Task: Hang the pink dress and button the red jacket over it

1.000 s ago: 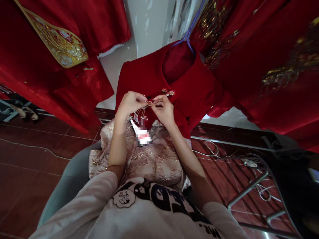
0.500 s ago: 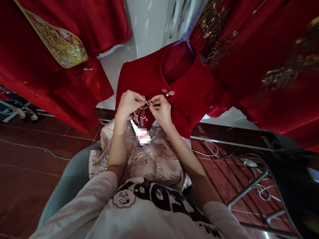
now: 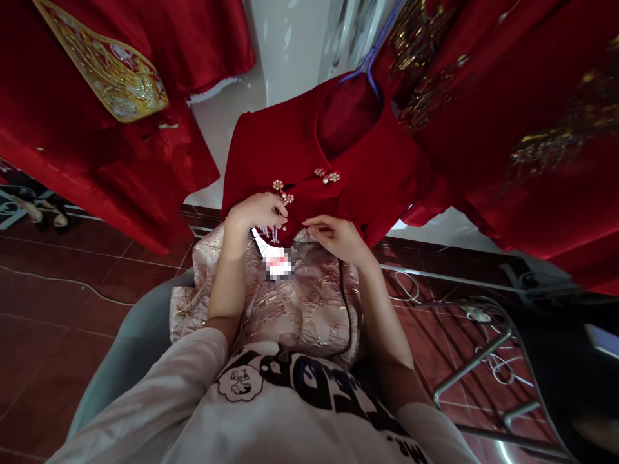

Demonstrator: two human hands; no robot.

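Note:
A red garment (image 3: 271, 145) with a V-shaped neckline hangs from a purple hanger (image 3: 370, 61) in front of me. My left hand (image 3: 258, 211) is over the beaded tassel (image 3: 275, 233) on its front, fingers bent loosely and partly hidden. Just above it shows a gold flower clasp (image 3: 287, 198) with pearls. Off to the right, my right hand (image 3: 338, 237) is open and holds nothing, its fingers low in front of the garment. A second flower clasp (image 3: 331, 177) sits below the neckline. From the lower front hangs a white tag (image 3: 271, 258), partly blurred.
Shiny pinkish brocade fabric (image 3: 300, 309) covers my lap. Red embroidered garments (image 3: 203, 45) hang at left, and more red cloth (image 3: 483, 129) with gold decoration hangs at right. A metal-framed chair (image 3: 476, 367) and white cables (image 3: 503, 367) are at lower right.
Both hands have left the flower clasp they were pinching. The left has dropped slightly over the tassel, while the right has moved down and rightward with its fingers opened.

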